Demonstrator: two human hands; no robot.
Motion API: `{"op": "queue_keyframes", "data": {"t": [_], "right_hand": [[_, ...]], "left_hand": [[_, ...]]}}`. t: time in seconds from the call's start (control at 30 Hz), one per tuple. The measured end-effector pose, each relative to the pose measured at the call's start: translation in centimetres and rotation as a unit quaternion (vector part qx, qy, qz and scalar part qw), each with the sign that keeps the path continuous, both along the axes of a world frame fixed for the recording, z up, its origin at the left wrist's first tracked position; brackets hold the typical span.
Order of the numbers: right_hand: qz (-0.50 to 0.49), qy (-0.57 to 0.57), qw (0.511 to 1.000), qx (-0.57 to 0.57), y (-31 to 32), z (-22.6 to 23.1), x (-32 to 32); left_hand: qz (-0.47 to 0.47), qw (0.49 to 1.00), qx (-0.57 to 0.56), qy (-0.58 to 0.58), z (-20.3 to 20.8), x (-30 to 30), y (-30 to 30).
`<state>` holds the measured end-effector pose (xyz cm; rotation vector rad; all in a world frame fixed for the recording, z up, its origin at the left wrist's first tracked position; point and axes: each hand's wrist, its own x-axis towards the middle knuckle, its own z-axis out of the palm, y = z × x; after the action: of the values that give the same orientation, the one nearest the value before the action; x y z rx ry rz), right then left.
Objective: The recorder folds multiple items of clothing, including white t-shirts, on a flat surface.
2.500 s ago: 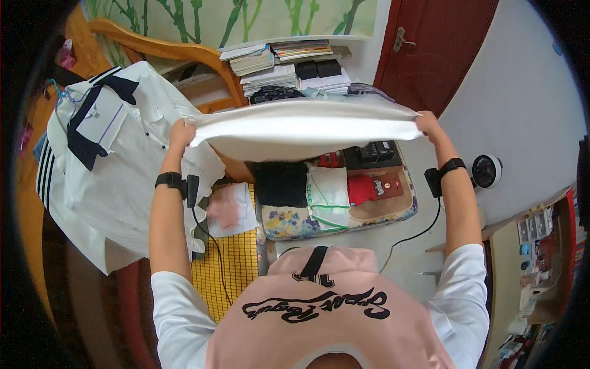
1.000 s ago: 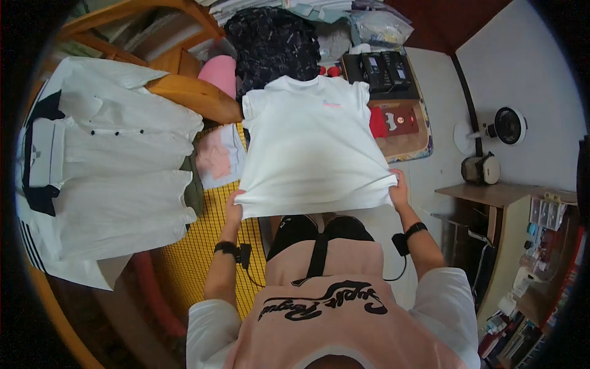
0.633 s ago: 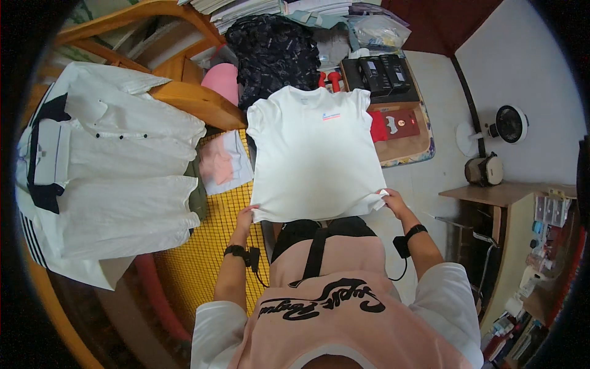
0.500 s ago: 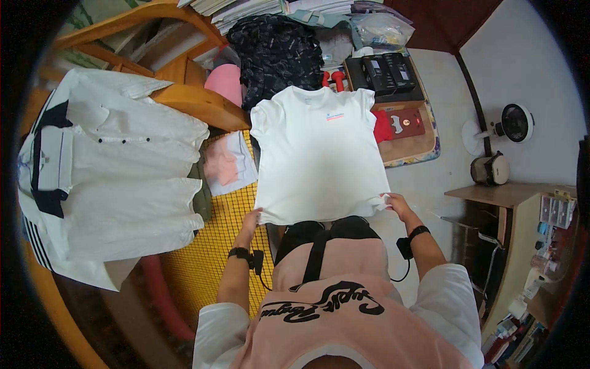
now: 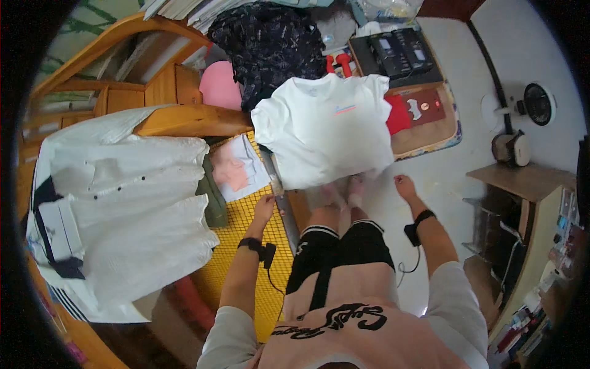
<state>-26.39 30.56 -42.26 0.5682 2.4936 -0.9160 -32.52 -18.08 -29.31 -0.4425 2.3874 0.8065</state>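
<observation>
A white short-sleeved T-shirt with a small print on the chest is spread in front of me, neck away from me. Its hem is off both hands and blurred. Left of the hem, my left hand is closed near the grey edge of the yellow grid-patterned surface, nothing visible in it. To the right, above the pale floor, my right hand is closed with its fingers curled and looks bare. Both hands are apart from the shirt. What supports the shirt is hidden beneath it.
A white button shirt with dark collar drapes over wooden furniture on the left. A folded pink-and-white cloth lies on the yellow grid-patterned surface. Behind are a black patterned cloth and a tray. A desk stands right.
Both hands have let go of the T-shirt's hem. The hem has moved away from me, uncovering my legs and feet. The view has also shifted slightly.
</observation>
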Motion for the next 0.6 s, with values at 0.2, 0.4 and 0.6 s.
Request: {"op": "queue_keyframes", "data": {"t": [0.2, 0.4, 0.6], "right_hand": [[-0.027, 0.105, 0.993, -0.036, -1.1, 1.0, -10.7], [-0.096, 0.306, 0.946, -0.038, 1.1, -1.2, -23.9], [-0.256, 0.162, 0.941, -0.151, 1.0, -1.5, -30.0]], "left_hand": [[-0.011, 0.992, 0.043, 0.114, -3.5, -9.5, -1.5], [0.061, 0.950, 0.058, 0.302, -8.9, -22.8, -3.0], [0.200, 0.957, 0.040, 0.207, -12.0, -26.7, 0.5]]}}
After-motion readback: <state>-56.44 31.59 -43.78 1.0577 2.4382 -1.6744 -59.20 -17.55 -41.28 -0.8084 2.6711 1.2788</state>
